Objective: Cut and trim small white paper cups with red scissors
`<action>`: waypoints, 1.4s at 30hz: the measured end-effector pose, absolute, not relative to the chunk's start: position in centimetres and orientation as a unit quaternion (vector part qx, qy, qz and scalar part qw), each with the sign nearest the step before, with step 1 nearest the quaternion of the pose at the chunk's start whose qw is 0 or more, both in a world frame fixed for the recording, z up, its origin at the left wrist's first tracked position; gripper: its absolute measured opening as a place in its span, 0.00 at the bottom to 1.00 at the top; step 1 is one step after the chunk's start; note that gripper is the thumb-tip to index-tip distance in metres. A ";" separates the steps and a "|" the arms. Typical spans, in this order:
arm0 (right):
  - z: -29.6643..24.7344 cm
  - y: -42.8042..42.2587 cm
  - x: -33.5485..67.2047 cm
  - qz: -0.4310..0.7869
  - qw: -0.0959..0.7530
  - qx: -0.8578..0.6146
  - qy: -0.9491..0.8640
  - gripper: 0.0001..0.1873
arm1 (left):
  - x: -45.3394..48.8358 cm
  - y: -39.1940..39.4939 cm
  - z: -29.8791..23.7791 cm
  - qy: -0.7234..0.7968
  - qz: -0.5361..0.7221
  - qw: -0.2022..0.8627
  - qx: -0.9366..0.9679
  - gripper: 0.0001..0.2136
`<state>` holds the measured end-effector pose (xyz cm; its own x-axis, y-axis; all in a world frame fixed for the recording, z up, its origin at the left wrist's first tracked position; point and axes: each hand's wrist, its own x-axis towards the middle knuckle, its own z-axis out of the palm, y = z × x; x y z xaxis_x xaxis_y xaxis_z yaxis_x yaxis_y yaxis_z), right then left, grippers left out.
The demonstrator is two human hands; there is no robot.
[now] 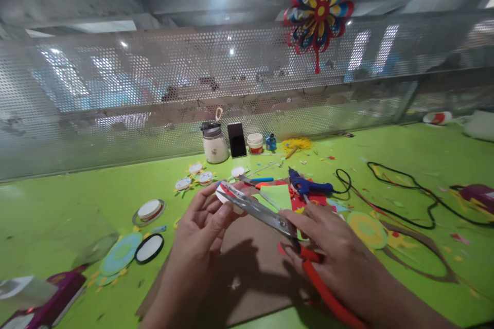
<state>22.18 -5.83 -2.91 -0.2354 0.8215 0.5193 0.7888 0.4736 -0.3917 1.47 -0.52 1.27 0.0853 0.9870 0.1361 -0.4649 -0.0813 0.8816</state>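
Note:
My left hand [200, 231] is closed, its thumb and fingers pinching a small white rounded piece [223, 194] above a brown cardboard sheet [250, 282]. Scissors [266, 212] with red-orange handles are gripped in my right hand [332, 239]. Their blades point left and reach the white piece by my left fingertips; whether they bite into it I cannot tell. Just beyond my hands lie a light green paper [281, 196], red cut paper [320, 200] and a blue-handled tool [262, 180]. A blue glue gun [312, 186] rests to the right of these.
Black cable [428, 216] loops across the right side. White discs with yellow petals [183, 183], a black-rimmed disc [149, 248] and a purple device [57, 298] are at left. A jug [215, 146], phone [236, 140] and tub [255, 143] stand by the perforated screen [162, 72].

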 end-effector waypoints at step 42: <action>-2.6 -5.8 23.2 -0.073 0.309 -0.521 -0.792 0.21 | 1.4 -0.6 1.8 0.326 0.615 0.587 0.414 0.16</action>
<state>23.20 -5.80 -2.61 -0.2654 0.7811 0.5652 0.8711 0.4455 -0.2068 1.40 -0.65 1.85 0.0318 0.9914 0.1267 -0.4517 -0.0988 0.8867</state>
